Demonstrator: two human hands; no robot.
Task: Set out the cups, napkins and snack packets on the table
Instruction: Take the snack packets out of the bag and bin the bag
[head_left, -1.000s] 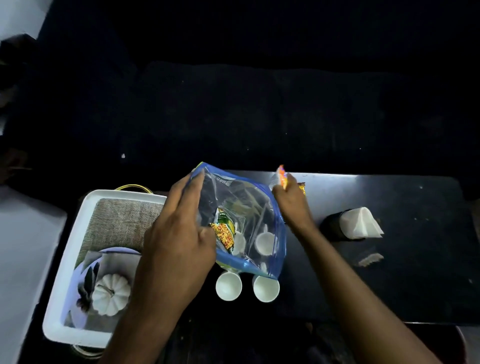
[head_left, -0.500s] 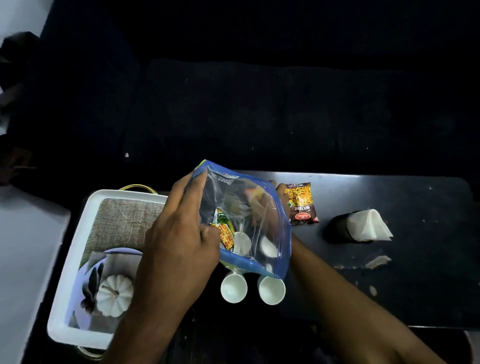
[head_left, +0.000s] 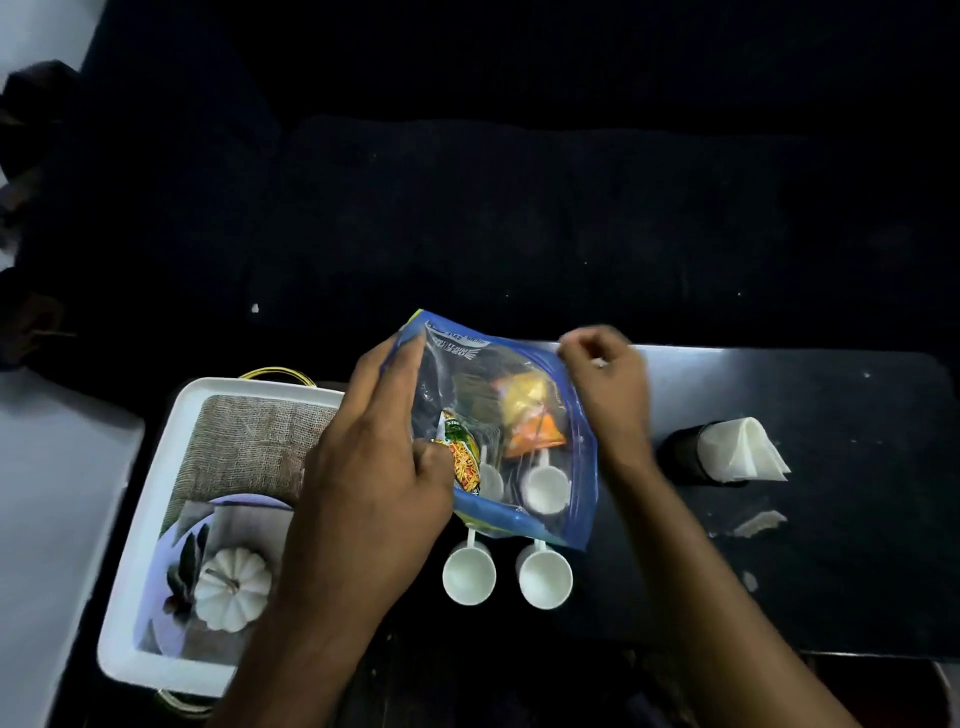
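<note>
Item 1, nearest me: two white cups, one (head_left: 469, 573) and its twin (head_left: 545, 577), standing mouth-up on the black table (head_left: 831, 545), handles pointing away. Risk: the bag hangs right above them; if its lower edge sags, I judge it could drag across their rims and tip them.

Item 2: clear blue-edged zip bag (head_left: 540, 395), held off the table between both hands. Inside, a green-and-yellow snack packet (head_left: 464, 460) and an orange one (head_left: 532, 415); two more white cups show through the plastic (whether inside or beneath, I cannot tell). Risk: tilting the bag could spill a packet onto the cups.

Item 3: my left hand (head_left: 374, 467), fingers spread flat over the bag's left side, thumb pressing the front — closed on the bag, wrist bent down over the white tray (head_left: 156, 519).

Item 4: my right hand (head_left: 605, 379), curled tight, pinching the bag's upper right edge; blurred, so the exact grip is unclear.

Item 5, farthest right: white napkins (head_left: 743, 449) in a dark holder (head_left: 680, 460), well apart from the bag.
</note>
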